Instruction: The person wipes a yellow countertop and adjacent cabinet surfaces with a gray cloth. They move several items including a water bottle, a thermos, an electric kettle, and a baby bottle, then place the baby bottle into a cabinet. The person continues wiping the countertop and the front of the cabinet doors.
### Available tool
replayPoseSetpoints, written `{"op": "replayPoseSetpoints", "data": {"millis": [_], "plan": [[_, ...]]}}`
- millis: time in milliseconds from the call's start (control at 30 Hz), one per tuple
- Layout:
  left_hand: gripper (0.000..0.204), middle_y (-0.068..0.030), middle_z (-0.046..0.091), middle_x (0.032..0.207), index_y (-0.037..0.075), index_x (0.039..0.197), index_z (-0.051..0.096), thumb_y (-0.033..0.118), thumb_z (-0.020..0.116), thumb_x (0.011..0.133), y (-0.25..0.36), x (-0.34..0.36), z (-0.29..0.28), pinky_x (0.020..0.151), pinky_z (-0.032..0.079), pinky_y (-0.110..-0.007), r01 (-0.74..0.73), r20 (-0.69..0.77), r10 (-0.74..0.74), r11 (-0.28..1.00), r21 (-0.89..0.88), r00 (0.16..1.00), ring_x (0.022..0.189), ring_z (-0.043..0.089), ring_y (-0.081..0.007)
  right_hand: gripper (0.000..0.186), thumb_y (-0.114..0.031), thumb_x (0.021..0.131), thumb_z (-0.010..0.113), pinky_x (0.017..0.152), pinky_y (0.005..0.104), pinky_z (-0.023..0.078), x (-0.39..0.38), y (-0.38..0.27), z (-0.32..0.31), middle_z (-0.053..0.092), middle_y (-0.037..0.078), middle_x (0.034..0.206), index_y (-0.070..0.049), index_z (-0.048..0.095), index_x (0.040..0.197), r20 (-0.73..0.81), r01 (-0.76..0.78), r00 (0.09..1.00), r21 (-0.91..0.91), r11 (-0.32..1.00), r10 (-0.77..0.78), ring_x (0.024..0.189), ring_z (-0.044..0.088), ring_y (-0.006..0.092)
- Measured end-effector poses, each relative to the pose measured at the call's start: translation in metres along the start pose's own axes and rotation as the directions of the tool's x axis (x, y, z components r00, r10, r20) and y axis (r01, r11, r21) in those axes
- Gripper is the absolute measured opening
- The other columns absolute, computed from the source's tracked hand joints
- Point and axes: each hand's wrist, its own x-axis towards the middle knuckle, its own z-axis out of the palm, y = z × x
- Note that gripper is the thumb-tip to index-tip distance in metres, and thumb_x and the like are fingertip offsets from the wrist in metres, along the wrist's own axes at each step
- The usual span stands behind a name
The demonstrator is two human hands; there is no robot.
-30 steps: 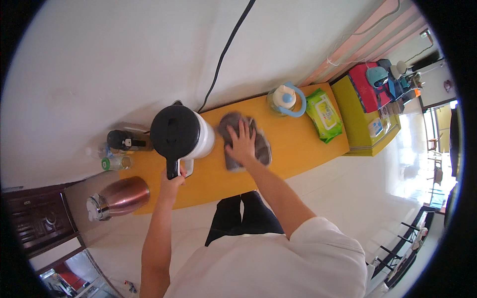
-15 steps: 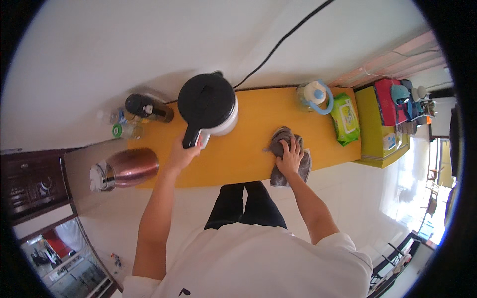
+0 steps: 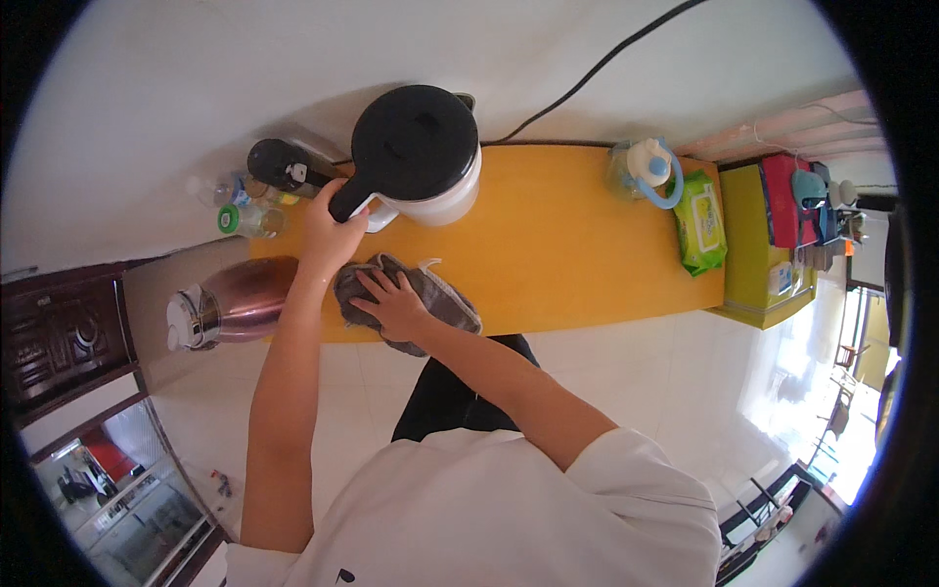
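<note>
The left hand (image 3: 329, 233) is clamped around the black handle (image 3: 352, 199) of the white jug (image 3: 426, 161), which carries a black lid. Contact between the jug base and the yellow tabletop (image 3: 567, 245) cannot be determined from this angle. The right hand (image 3: 396, 310) lies flat, fingers spread, on a grey cloth (image 3: 445, 298). The cloth is located on the near side of the jug and extends past the tabletop's front edge. The two hands are apart from each other.

Left of the jug, note a dark bottle (image 3: 282, 164) with a black cap and, farther out, a clear bottle (image 3: 256, 222) with a green cap. A copper-coloured flask (image 3: 256, 298) is positioned to the near left of the jug. A black cable (image 3: 599, 75) leads away behind the jug toward the right. Well to the right of the jug are a clear pitcher (image 3: 647, 157) with a blue handle and, just beside it, a green packet (image 3: 700, 230). Rightmost from the jug is a yellow-green cabinet (image 3: 741, 220).
</note>
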Motion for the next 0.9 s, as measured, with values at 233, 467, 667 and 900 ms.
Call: {"op": "replayPoseSetpoints", "data": {"millis": [233,467,667,900], "plan": [[0.042,-0.0085,0.064,0.092,-0.002,0.113,0.055,-0.002,0.059,0.071,-0.012,0.004,-0.01,0.07,0.048,-0.024,0.09,0.103,-0.085,0.995,-0.042,0.991,0.082,0.064,-0.0134,0.065,-0.026,0.067,0.073,0.102,0.0521,0.029,-0.077,0.063,-0.007,0.036,0.011,0.14,-0.029,0.05,0.128,-0.322,-0.224,0.907,0.173,0.959,0.27,0.127,0.035,0.0313],[0.033,-0.006,0.063,0.079,-0.002,0.101,0.059,0.003,0.06,0.069,-0.015,0.008,-0.005,0.062,0.045,-0.027,0.041,0.07,-0.038,0.998,-0.052,0.997,0.069,0.058,-0.0123,0.069,-0.028,0.068,0.068,0.095,0.058,0.034,-0.197,0.158,0.005,0.035,0.02,0.136,-0.026,0.043,0.132,-0.592,-0.829,0.16,0.354,0.433,0.79,0.121,0.033,0.0468],[0.033,-0.0035,0.06,0.077,-0.003,0.105,0.058,0.005,0.065,0.073,-0.008,0.006,-0.002,0.056,0.044,-0.024,0.046,0.016,-0.047,0.999,0.007,0.999,0.063,0.055,-0.0088,0.071,-0.029,0.07,0.064,0.099,0.0633,0.021,-0.14,0.159,-0.009,0.022,0.019,0.146,-0.02,0.038,0.135,-0.459,-0.792,-0.286,0.607,0.062,0.841,0.129,0.025,0.0442],[0.037,-0.0032,0.059,0.078,-0.003,0.109,0.055,0.002,0.063,0.073,-0.029,0.014,-0.004,0.055,0.042,-0.021,0.09,0.021,-0.09,0.996,0.0,0.996,0.062,0.054,-0.0078,0.071,-0.026,0.063,0.073,0.099,0.056,0.029,-0.119,0.049,0.028,0.032,0.013,0.142,-0.026,0.046,0.129,-0.5,-0.406,0.733,0.223,0.886,0.462,0.128,0.033,0.0338]]}}
